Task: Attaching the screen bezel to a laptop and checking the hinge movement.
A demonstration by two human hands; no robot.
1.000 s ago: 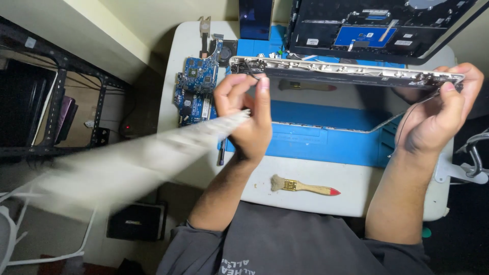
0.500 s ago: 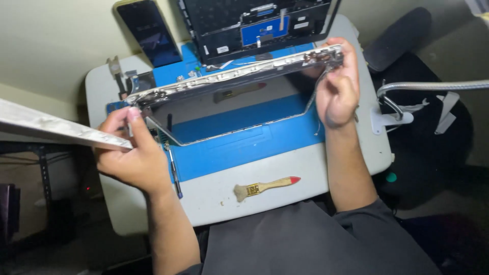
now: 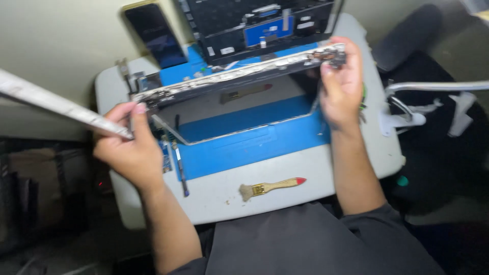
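Note:
I hold a thin laptop screen frame (image 3: pixel 239 76) edge-up over a blue work mat (image 3: pixel 244 147). My right hand (image 3: pixel 341 84) grips the frame's right end. My left hand (image 3: pixel 130 150) is at the frame's left end and pinches a long pale flat strip (image 3: pixel 56 104) that runs off to the left edge of the view. The frame's lower edge (image 3: pixel 239 135) hangs just above the mat. Whether my left hand also grips the frame, I cannot tell.
A small grey table (image 3: pixel 305 178) carries the mat, a wooden brush with a red tip (image 3: pixel 272 187), a thin dark tool (image 3: pixel 179 168) and a blue circuit board (image 3: pixel 164 155). An opened laptop base (image 3: pixel 260 25) and a dark phone (image 3: pixel 155 35) lie at the back. A white lamp arm (image 3: pixel 433 89) stands right.
The view has swung so the table sits more to the middle. The pale strip has come away from the frame and now sticks out to the left in my left hand.

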